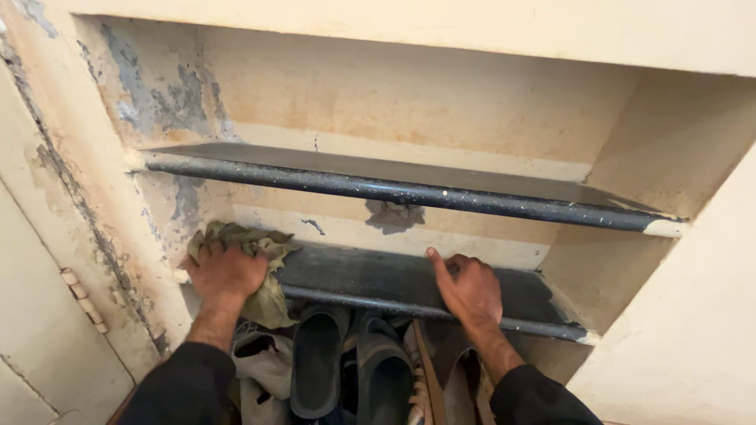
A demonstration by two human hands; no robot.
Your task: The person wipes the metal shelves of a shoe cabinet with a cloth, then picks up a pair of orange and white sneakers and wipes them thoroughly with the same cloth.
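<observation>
Left hand (227, 271) sits at lower left of the frame, palm down, fingers together and pressing a crumpled olive-green cloth (264, 275) onto the left end of the lower shelf (370, 277). Part of the cloth hangs over the shelf's front edge. Right hand (471, 290) is lower centre-right, resting on the same shelf w/ the index finger stretched out toward the back wall and the other fingers loosely curled; it holds nothing, just braces.

Doing this wiping well, in my judgement: keep the cloth flat under the whole palm, not bunched, work from the left corner across to the right, and pull the dust forward off the front edge rather than pushing it to the back wall. The braced hand should shift ahead of the cloth so no strip gets skipped.

The wall niche holds two dark speckled stone shelves. The upper shelf (409, 189), across the middle of the frame, has nothing visible on it. Below the lower shelf, at bottom centre, the bottom compartment is packed w/ footwear: a dark grey slip-on shoe (316, 362), another dark shoe beside it, and prob. a pale sneaker at its left, partly hidden.
</observation>
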